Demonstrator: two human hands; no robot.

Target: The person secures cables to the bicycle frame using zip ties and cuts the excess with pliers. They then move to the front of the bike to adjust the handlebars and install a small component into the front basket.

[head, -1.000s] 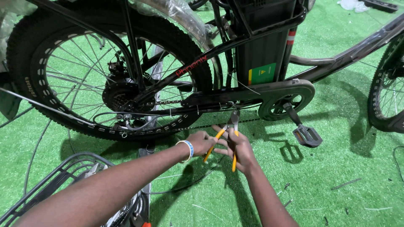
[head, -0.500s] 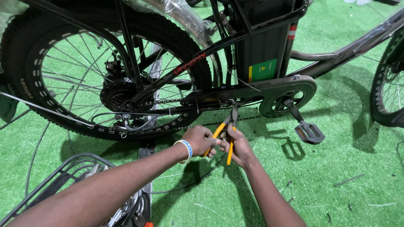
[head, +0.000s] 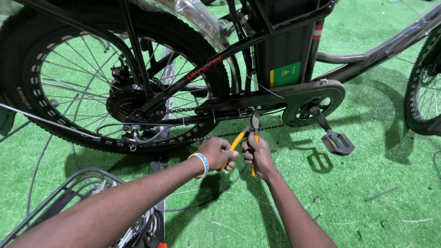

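A black electric bicycle stands on green artificial turf. Both my hands hold yellow-handled cutting pliers, one handle each. My left hand, with a white and blue wristband, grips the left handle. My right hand grips the right handle. The plier jaws point up at the black chain guard, just left of the crank, where thin cables run along the frame. The rear wheel with its hub motor is to the left.
A pedal hangs right of my hands. The black battery box sits above the chain guard. A wire rack lies at lower left. Another wheel shows at the right edge. Cut ties litter the turf.
My hands and the pliers have stayed at the chain guard. The handles have closed slightly and the view has shifted a little.
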